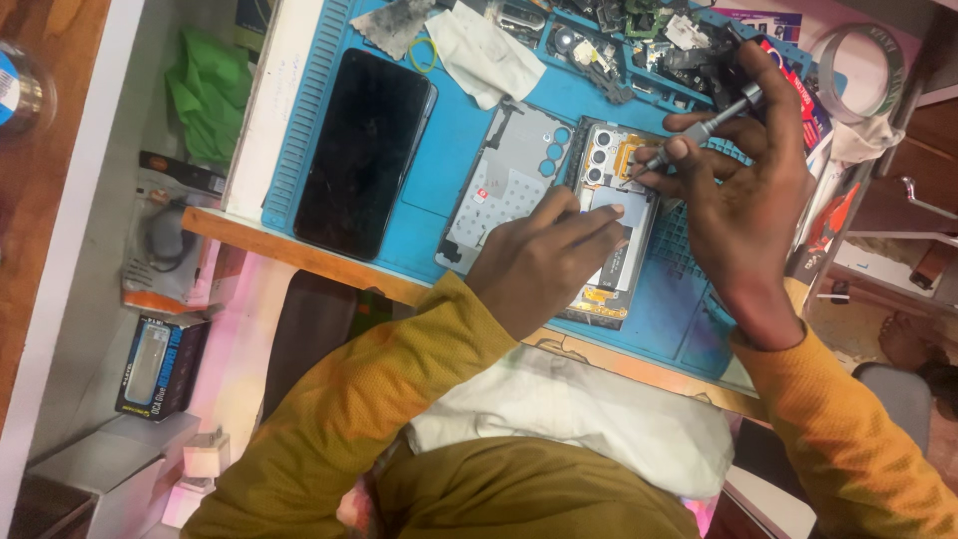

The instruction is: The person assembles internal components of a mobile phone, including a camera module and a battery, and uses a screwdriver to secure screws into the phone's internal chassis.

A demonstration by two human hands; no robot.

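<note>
In the head view, an opened phone (611, 225) with its back removed lies right of centre on a blue work mat (479, 130), which covers the worktop (269, 250) in the upper half of the frame. The left hand (544, 262) presses down on the phone's lower half, its fingers (599, 215) curled loosely and resting flat on the exposed grey plate rather than gripping anything. The right hand (743, 190) comes in from the right side, its fingers closed around a slim metal screwdriver (699, 132) whose tip meets the phone's upper part, just beside the camera cluster. Touching the phone's left edge lies a grey back cover (504, 190), inner side up. Further left on the mat, well apart from the hands, a second phone (361, 152) rests with its dark screen up. A white cloth (479, 55) and a small yellow-green ring (423, 55) lie at the top centre, and a tray of small dark parts (639, 40) runs along the top right. A roll of tape (863, 70) sits at the upper right corner. Both sleeves (379, 399) are mustard yellow.
</note>
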